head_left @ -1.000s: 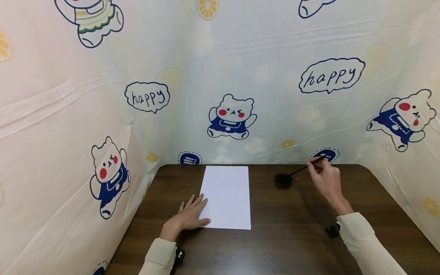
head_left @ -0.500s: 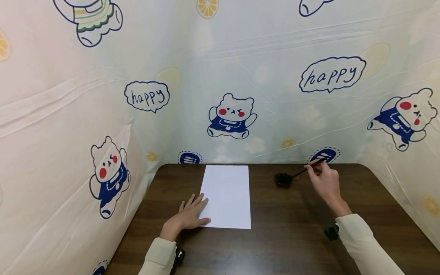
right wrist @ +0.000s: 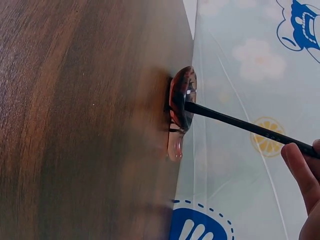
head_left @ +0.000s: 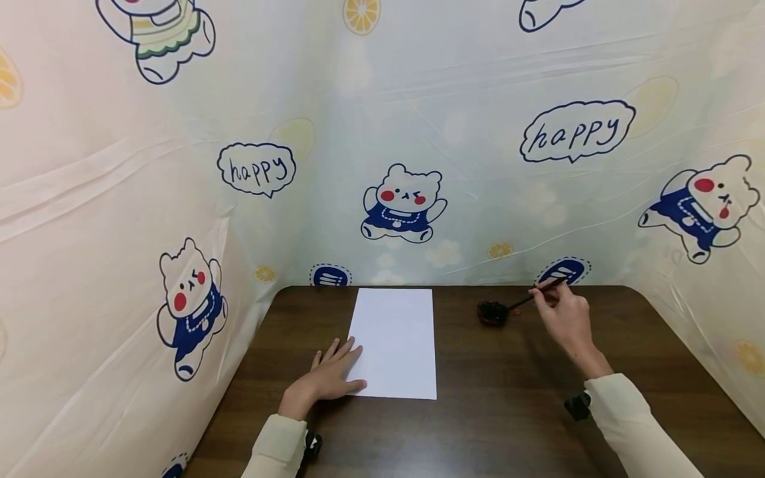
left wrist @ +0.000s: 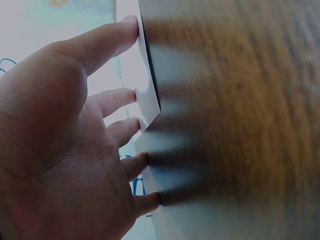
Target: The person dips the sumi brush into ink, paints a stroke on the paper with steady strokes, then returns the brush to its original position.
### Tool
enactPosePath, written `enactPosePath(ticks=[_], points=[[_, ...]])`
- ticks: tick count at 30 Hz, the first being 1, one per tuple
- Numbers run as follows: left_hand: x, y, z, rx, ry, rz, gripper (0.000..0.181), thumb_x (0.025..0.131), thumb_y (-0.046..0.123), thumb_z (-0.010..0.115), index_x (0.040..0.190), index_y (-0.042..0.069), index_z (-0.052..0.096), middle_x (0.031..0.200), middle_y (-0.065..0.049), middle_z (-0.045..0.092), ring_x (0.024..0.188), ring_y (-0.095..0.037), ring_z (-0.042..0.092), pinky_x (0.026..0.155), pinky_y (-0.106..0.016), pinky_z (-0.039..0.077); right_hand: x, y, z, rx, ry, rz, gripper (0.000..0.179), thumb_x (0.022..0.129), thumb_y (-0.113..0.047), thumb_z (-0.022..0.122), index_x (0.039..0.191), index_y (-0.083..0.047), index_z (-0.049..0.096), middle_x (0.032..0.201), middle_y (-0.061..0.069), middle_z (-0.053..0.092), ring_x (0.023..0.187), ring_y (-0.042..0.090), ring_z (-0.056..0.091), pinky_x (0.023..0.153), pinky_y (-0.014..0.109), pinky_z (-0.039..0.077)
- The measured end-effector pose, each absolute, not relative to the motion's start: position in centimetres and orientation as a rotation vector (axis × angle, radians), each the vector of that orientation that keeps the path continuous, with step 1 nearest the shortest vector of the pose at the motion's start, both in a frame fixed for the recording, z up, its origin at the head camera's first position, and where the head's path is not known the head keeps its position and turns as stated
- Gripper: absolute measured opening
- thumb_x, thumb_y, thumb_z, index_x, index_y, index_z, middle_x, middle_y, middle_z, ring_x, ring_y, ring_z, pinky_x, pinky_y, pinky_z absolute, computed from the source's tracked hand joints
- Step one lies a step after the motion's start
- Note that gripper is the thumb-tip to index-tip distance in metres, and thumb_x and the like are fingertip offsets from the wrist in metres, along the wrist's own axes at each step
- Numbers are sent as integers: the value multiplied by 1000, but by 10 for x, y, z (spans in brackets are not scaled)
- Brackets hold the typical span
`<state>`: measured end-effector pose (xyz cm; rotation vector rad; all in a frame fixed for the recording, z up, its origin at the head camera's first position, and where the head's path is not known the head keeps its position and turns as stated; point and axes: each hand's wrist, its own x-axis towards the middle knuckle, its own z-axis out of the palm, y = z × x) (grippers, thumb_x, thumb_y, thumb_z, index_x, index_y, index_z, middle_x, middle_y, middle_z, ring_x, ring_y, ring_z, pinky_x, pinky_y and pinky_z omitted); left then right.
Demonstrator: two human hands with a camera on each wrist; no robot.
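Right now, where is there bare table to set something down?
Bare table lies between the paper and the dish, and in the near middle between the sleeves. It's crowded at the paper's near left corner, under the left hand, and around the dish, where the right hand holds the stick.

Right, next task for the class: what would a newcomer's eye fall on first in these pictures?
Probably the pale creased backdrop with its blue-clad cartoon bears, rising behind the dark brown wood-grain table. Next, the white rectangular sheet of paper, with the person's left hand resting at its lower left edge. To the right, the right hand holds a thin black rod whose far end reaches a glossy reddish-brown dish.
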<state>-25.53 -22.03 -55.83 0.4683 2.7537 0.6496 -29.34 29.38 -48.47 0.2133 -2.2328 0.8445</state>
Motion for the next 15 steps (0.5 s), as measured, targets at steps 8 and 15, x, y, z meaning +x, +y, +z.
enactPosePath(ticks=[8, 15], points=[[-256, -221, -561, 475, 2764, 662, 93, 93, 66, 69, 167, 22, 37, 180, -10, 17, 166, -47, 3, 124, -81, -3, -291, 293, -479, 214, -2189, 877, 10, 98, -6, 74, 105, 1, 71, 85, 17, 81, 76, -39, 42, 66, -3, 39], [-253, -222, -556, 509, 2747, 696, 93, 93, 70, 66, 167, 22, 38, 180, -14, 17, 164, -51, 2, 121, -83, -4, -288, 293, -473, 188, -2150, 898, 11, 98, -6, 75, 105, 1, 72, 85, 18, 81, 77, -37, 46, 68, -5, 38]])
